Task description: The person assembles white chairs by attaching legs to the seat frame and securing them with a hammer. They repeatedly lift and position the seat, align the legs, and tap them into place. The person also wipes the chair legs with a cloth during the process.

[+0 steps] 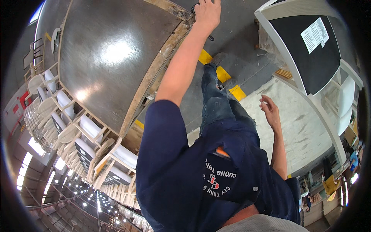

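Two bare hands in view, doing pretty different stuff. Left hand (208, 16) is up at the far right corner of the dark-topped table (100, 46), right beside a small black thing (195, 7); its fingers get cut off up top, so I can't tell if it's gripping anything. Right hand (271, 112) looks empty, fingers loosely curled and a bit apart, over the left side of a pale platform (297, 127). Toward that platform's far right corner there's a whitish chair (301, 8) with a black panel (309, 65). More pale chairs (91, 128) line up past the table's left edge.
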`<move>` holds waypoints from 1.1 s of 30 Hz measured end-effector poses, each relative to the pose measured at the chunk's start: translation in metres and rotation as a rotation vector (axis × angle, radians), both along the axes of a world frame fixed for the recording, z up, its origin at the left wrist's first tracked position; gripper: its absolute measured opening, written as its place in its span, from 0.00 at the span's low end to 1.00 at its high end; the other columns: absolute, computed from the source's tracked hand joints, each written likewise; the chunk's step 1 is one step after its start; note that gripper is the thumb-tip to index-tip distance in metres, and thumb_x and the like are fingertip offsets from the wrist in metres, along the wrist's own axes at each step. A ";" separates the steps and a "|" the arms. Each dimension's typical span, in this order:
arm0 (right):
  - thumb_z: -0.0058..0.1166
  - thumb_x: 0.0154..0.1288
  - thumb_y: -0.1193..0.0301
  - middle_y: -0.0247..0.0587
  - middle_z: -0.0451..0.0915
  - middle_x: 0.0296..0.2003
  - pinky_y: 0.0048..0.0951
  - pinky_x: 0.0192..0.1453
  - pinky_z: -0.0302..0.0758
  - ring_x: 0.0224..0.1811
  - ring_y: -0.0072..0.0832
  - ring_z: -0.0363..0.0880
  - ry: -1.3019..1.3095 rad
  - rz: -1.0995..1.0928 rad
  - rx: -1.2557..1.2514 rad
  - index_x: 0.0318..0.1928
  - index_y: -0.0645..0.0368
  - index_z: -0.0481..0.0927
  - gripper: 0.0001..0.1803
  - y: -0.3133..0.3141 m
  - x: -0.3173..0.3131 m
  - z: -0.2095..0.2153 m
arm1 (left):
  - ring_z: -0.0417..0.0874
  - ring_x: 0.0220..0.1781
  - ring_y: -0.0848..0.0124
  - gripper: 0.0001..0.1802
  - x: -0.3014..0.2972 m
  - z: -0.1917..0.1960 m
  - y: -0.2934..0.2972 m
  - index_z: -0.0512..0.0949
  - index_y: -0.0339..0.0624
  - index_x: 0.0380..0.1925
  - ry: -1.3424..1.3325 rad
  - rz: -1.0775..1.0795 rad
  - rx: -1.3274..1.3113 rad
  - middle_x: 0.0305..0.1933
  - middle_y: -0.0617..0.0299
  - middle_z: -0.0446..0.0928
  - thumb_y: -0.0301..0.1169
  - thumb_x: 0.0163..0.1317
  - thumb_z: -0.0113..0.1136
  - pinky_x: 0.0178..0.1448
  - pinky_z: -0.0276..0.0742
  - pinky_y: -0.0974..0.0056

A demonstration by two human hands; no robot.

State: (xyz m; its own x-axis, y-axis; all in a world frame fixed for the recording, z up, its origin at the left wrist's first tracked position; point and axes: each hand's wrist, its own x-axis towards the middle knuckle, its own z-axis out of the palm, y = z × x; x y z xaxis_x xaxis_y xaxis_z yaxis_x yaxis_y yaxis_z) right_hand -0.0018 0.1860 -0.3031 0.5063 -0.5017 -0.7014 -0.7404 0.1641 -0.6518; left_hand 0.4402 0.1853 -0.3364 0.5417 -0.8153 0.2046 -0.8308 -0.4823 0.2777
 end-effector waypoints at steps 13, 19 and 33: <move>0.53 0.69 0.60 0.38 0.81 0.44 0.27 0.41 0.76 0.39 0.24 0.80 0.284 -0.366 0.120 0.60 0.57 0.75 0.23 0.060 -0.122 -0.046 | 0.81 0.45 0.52 0.14 0.032 0.033 0.010 0.80 0.38 0.40 0.309 -0.105 -0.207 0.40 0.50 0.80 0.28 0.52 0.65 0.52 0.76 0.55; 0.52 0.69 0.61 0.40 0.82 0.39 0.27 0.38 0.77 0.36 0.25 0.80 0.260 -0.361 0.108 0.58 0.58 0.76 0.22 0.068 -0.128 -0.053 | 0.78 0.44 0.54 0.17 -0.005 -0.005 0.042 0.78 0.39 0.40 -0.044 -0.245 -0.193 0.43 0.54 0.77 0.22 0.47 0.65 0.48 0.75 0.56; 0.53 0.68 0.63 0.40 0.81 0.46 0.28 0.40 0.78 0.38 0.25 0.80 0.271 -0.385 0.131 0.60 0.60 0.74 0.23 0.064 -0.152 -0.051 | 0.73 0.44 0.61 0.11 -0.014 -0.024 0.017 0.81 0.41 0.35 -0.457 -0.266 0.399 0.41 0.58 0.72 0.32 0.52 0.59 0.43 0.68 0.58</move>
State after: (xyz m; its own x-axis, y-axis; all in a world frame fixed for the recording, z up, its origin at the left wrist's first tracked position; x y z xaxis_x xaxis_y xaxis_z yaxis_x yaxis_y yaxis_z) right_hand -0.1538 0.2497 -0.3538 0.0921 -0.5152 -0.8521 -0.7497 0.5273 -0.3998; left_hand 0.4265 0.2023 -0.3606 0.2420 -0.9700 0.0206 -0.9276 -0.2376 -0.2884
